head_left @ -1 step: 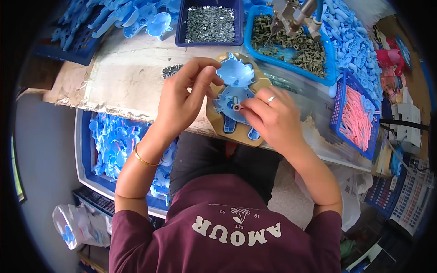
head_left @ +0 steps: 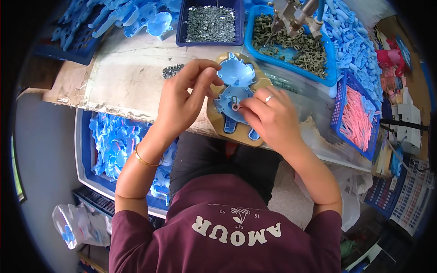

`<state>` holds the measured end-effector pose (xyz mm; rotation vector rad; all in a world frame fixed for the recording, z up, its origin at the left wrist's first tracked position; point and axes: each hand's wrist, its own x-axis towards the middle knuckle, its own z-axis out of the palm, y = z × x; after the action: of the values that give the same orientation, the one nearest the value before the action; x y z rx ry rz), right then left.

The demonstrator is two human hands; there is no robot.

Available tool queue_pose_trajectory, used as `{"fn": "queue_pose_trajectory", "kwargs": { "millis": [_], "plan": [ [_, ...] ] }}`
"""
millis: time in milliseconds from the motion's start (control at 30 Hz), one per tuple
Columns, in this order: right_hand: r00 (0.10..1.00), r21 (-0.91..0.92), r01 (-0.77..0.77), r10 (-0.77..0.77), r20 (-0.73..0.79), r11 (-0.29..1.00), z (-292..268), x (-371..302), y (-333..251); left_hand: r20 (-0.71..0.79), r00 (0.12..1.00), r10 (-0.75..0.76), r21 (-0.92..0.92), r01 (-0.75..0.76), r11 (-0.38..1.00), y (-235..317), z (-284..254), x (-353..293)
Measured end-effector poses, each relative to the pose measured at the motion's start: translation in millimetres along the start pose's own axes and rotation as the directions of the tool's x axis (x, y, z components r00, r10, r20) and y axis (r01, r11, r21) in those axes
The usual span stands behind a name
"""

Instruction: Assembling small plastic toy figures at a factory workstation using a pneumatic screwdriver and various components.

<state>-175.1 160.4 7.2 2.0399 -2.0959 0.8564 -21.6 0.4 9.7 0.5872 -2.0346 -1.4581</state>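
Note:
A blue plastic shell (head_left: pixel 236 75) with a rounded upper bowl and a lower body lies hollow side up in a tan holding fixture (head_left: pixel 217 119). My right hand (head_left: pixel 273 116) is over the lower body, thumb and fingers pinched at a small pinkish ring-shaped piece (head_left: pixel 235 107). Just above that ring a small dark clip-like part (head_left: pixel 234 99) sits in the shell. My left hand (head_left: pixel 184 98) hovers at the fixture's left side, its fingers curled and thumb close to the index finger. Whatever may be between those fingertips is hidden.
Behind the fixture stand a dark blue bin (head_left: pixel 210 44) of small metal parts and a blue tray (head_left: pixel 291 66) of dark metal clips, under a metal machine arm (head_left: pixel 302 18). Pink strips fill a basket (head_left: pixel 357 118) at right. Blue shells fill a crate (head_left: pixel 84 150) lower left.
My right hand has shifted very slightly at the pinkish ring, and the dark clip-like part shows at a slightly different angle. My left hand stays almost where it was.

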Motion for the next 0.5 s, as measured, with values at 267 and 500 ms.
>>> {"fn": "queue_pose_trajectory", "kwargs": {
  "millis": [267, 500],
  "plan": [
    [0.995, -0.010, -0.026, 0.027, 0.096, 1.000, 7, 8, -2, -0.041, 0.996, 0.083, 0.111, -0.078, 0.991, -9, 0, -8],
    [0.953, -0.028, 0.047, -0.036, 0.301, 0.998, 0, 23, 4, 0.409, 0.789, 0.458, 0.488, -0.614, 0.621, -14, 1, -16]
  ]
}}
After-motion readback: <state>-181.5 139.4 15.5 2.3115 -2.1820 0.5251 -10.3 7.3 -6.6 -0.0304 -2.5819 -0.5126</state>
